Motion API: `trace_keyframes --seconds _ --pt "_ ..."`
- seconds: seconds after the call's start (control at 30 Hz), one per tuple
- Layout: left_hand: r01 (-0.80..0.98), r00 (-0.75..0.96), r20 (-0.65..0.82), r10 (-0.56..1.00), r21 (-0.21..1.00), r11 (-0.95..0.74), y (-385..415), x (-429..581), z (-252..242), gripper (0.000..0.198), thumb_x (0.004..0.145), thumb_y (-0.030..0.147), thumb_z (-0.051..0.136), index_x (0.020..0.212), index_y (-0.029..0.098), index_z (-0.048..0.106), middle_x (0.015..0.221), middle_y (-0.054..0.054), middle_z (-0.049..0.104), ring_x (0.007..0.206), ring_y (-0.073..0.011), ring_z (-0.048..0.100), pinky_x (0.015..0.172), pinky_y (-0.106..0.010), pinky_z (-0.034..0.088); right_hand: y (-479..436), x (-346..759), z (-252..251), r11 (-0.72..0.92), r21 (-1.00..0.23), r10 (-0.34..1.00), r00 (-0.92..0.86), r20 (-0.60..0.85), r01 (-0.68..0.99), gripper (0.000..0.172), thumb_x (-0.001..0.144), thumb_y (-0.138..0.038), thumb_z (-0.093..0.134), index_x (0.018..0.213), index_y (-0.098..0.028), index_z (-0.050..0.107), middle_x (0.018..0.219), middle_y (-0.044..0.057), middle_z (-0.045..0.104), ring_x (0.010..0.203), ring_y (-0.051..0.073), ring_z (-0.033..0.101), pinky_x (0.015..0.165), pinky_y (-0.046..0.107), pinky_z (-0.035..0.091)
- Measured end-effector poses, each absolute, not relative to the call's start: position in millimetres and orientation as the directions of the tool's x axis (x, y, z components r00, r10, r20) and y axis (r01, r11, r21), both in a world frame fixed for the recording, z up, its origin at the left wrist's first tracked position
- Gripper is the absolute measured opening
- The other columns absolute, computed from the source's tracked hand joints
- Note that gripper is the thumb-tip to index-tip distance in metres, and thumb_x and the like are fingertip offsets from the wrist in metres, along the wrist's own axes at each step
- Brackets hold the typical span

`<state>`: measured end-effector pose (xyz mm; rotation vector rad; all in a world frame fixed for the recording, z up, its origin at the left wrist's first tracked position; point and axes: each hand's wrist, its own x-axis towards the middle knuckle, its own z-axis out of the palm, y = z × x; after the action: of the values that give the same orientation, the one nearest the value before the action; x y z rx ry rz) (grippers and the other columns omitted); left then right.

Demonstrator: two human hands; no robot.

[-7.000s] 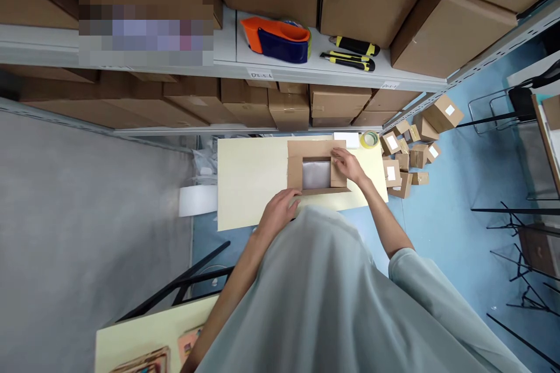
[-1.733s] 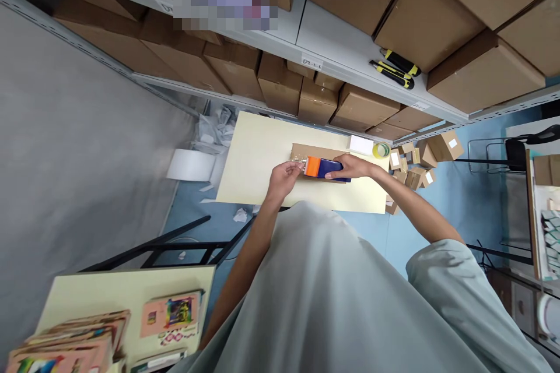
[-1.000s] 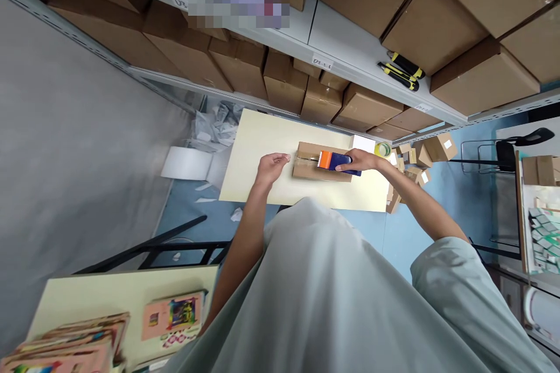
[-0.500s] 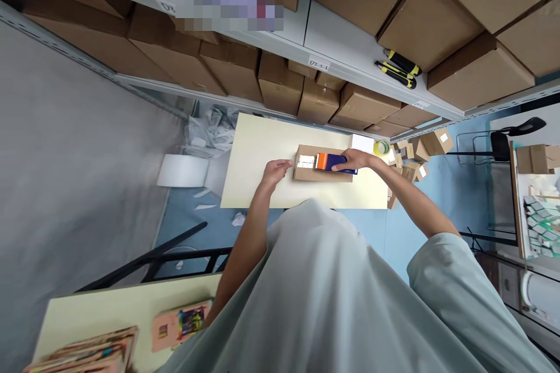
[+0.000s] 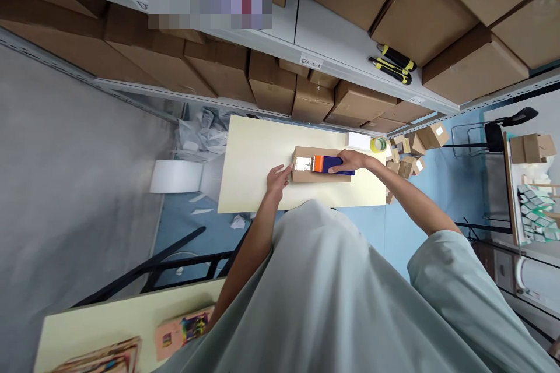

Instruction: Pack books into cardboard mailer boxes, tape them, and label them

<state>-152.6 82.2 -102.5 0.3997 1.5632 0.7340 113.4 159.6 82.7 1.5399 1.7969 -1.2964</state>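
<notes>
A small brown cardboard box (image 5: 321, 178) lies on the pale yellow tabletop in front of me. My right hand (image 5: 350, 161) is closed round a dark blue and orange tape dispenser (image 5: 324, 164), which rests on the top of the box. Left of the dispenser, a bright, shiny white patch (image 5: 303, 164) shows on the box top; whether it is tape or a label I cannot tell. At the box's left end is my left hand (image 5: 277, 179), fingers apart, with the fingertips at or close to the cardboard edge.
A white box (image 5: 357, 140) and a roll of yellow-green tape (image 5: 378, 144) stand at the table's back right. Shelves of cartons (image 5: 312, 96) rise behind, with yellow-black utility knives (image 5: 394, 65) on one. More cartons (image 5: 406, 166) lie to the right. A white roll (image 5: 175, 176) is at left.
My left hand has opened from a pinch and its fingers now spread by the box's left end. The dispenser stays on the box in my right hand. The view has shifted slightly.
</notes>
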Motion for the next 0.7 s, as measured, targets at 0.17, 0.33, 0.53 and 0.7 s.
trace_keyframes --seconds 0.17,0.33,0.53,0.7 --pt "-0.059 -0.189 -0.611 0.768 0.788 0.612 61.8 -153.0 -86.5 0.067 0.095 0.058 0.069 0.148 0.016 0.064 0.147 -0.019 0.07 0.125 -0.0247 0.072 0.104 -0.037 0.058 159.7 114.8 81.8 -0.061 -0.363 0.51 -0.284 -0.812 0.93 0.067 0.069 -0.085 0.078 0.075 -0.02 0.063 0.068 -0.002 0.058 0.064 0.014 0.052 0.06 0.027 0.037" --pt "0.137 0.055 -0.349 0.935 0.931 0.34 42.4 -143.3 -68.9 0.079 0.107 0.06 0.051 0.175 0.026 0.031 0.182 -0.007 0.029 0.168 -0.0257 0.03 0.136 -0.039 0.029 159.9 114.9 83.5 -0.051 -0.359 0.499 -0.288 -0.817 0.932 0.069 0.069 -0.088 0.076 0.073 -0.02 0.061 0.066 -0.002 0.056 0.063 0.015 0.051 0.061 0.027 0.036" --pt "0.339 0.213 -0.389 0.896 0.89 0.305 43.7 -141.5 -73.7 0.118 0.094 0.066 0.071 0.179 0.024 0.0 0.184 -0.014 0.02 0.169 -0.0332 0.025 0.136 -0.048 0.028 160.2 114.7 83.5 -0.026 -0.37 0.501 -0.308 -0.809 0.929 0.072 0.067 -0.09 0.076 0.072 -0.021 0.059 0.065 -0.003 0.055 0.062 0.014 0.049 0.06 0.027 0.034" --pt "0.642 0.376 -0.129 0.917 0.751 -0.158 67.8 -136.5 -56.1 0.161 0.068 0.065 0.095 0.176 0.009 -0.01 0.183 -0.024 -0.01 0.17 -0.0444 -0.008 0.138 -0.06 0.003 162.9 115.2 83.4 -0.008 -0.364 0.509 -0.309 -0.803 0.931 0.071 0.068 -0.089 0.077 0.069 -0.02 0.06 0.063 -0.002 0.054 0.062 0.014 0.049 0.059 0.028 0.033"
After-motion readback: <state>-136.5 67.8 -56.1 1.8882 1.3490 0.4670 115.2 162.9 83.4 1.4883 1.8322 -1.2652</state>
